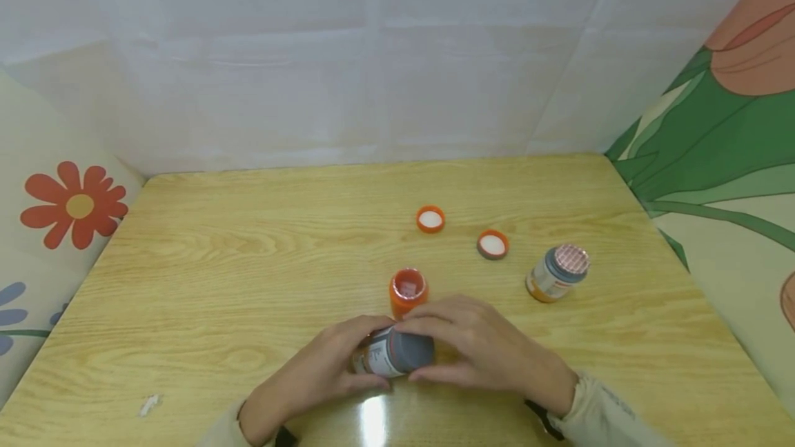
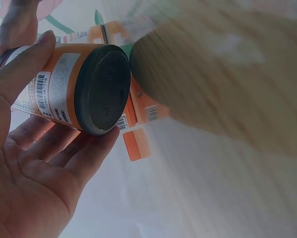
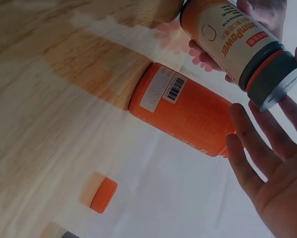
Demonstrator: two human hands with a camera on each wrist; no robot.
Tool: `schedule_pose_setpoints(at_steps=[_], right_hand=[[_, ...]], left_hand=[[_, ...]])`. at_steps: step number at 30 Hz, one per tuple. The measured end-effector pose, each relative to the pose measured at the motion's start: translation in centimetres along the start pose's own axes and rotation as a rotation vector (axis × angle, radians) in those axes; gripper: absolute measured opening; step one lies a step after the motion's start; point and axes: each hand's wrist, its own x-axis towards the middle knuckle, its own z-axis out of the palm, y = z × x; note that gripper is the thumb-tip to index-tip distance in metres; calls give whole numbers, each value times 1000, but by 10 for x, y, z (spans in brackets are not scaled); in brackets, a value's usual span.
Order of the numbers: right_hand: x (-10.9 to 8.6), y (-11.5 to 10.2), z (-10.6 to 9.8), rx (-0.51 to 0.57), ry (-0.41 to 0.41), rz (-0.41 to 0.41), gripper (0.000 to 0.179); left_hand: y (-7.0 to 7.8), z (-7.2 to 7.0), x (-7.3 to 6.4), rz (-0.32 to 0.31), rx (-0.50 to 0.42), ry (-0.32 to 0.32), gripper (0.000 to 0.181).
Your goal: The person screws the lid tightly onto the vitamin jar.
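My left hand [image 1: 323, 359] grips a pill bottle [image 1: 377, 356] with an orange-and-white label, tipped on its side close over the table. Its dark base [image 2: 105, 89] faces the left wrist view. The fingers and thumb of my right hand [image 1: 475, 342] are placed around the bottle's dark grey cap [image 1: 413, 350], which has an orange band. Just beyond the hands, an orange bottle [image 3: 183, 109] stands upright and uncapped, with shiny foil around its rim. The fingertips of my right hand overlap its neck in the right wrist view.
Two caps lie inside up, an orange one [image 1: 430, 219] and a grey-and-orange one [image 1: 493, 245]. At the right stands another bottle [image 1: 551, 278] with foil over its mouth. A white scrap [image 1: 150, 405] lies at the table's [image 1: 236, 247] front left. White sheeting [image 1: 248, 88] hangs behind.
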Motion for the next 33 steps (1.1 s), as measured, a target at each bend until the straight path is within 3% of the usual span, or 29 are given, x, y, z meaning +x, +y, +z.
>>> schedule_pose_setpoints(at_steps=[6,10,14,20,33], right_hand=[[1,-1,1,2,23,20,57],[0,0,0,18,13,-29,66],[-1,1,-1,5,-22,-58,60],[0,-1,-1,-25,4,-25,55],[1,0,2,-32,65,21,66]], left_hand=[[0,0,0,-19,8,-7,67],[0,-1,0,-18,11,-5,68],[0,-1,0,-8,10,-2,68],[0,0,0,-4,0,-6,67],[0,-1,0,-11,-17,-7,66]])
